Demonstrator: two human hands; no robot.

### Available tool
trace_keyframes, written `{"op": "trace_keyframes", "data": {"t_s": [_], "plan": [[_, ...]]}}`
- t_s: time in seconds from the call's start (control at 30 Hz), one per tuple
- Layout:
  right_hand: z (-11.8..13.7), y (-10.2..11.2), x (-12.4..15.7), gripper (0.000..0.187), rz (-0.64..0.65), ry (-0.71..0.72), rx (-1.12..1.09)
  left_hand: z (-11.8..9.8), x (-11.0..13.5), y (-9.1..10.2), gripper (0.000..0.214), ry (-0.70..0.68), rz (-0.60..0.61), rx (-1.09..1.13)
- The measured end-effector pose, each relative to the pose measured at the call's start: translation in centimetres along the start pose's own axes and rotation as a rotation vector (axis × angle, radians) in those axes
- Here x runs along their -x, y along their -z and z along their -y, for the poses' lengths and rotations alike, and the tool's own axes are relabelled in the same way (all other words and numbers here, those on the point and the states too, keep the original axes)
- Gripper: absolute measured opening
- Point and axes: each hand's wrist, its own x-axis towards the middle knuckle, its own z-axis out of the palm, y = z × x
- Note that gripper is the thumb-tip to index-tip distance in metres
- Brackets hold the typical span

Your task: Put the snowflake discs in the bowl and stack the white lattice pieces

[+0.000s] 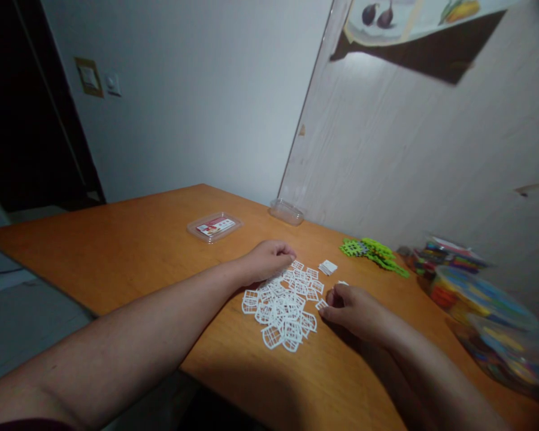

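Observation:
A loose pile of white plastic lattice pieces (281,305), shaped like small window grids with some curved edges, lies on the wooden table (135,239). My left hand (267,262) is at the pile's far left edge, fingers curled together; whatever they may pinch is hidden. To the right of the pile, my right hand (353,308) is closed, with a small white lattice piece (322,304) between thumb and fingers. Another bit of white shows just behind its fingers. Beyond the pile sits a small neat stack of white pieces (327,267).
A clear plastic lid (214,227) with a label lies farther back, and a clear plastic box (287,212) stands by the wall. Bright green toothed pieces (375,252) are at the right. Clear tubs of colourful parts (480,299) line the right side, blurred.

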Motion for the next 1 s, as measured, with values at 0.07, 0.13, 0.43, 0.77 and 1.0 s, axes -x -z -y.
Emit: {"op": "trace_keyframes", "data": {"t_s": [0.07,0.13,0.43,0.77,1.0], "plan": [[0.1,-0.1,-0.1,0.021,-0.014,0.01,0.008,-0.1,0.0,0.0,0.022,0.005,-0.004,-0.006],[0.6,-0.3,0.1,0.019,-0.05,0.066,0.005,-0.1,0.0,-0.1,0.023,-0.002,-0.017,-0.01],[6.0,-1.7,2.8,0.04,-0.043,0.515,0.115,1.5,-0.7,-1.2,0.03,-0.061,-0.067,-0.001],[3.9,-2.0,1.0,0.014,-0.143,0.401,0.052,1.6,-0.8,-2.0,0.03,-0.086,0.05,0.061],[4.4,-2.4,0.4,0.022,-0.241,0.215,0.108,1.6,-0.7,-2.1,0.031,-0.082,0.084,0.073]]}}
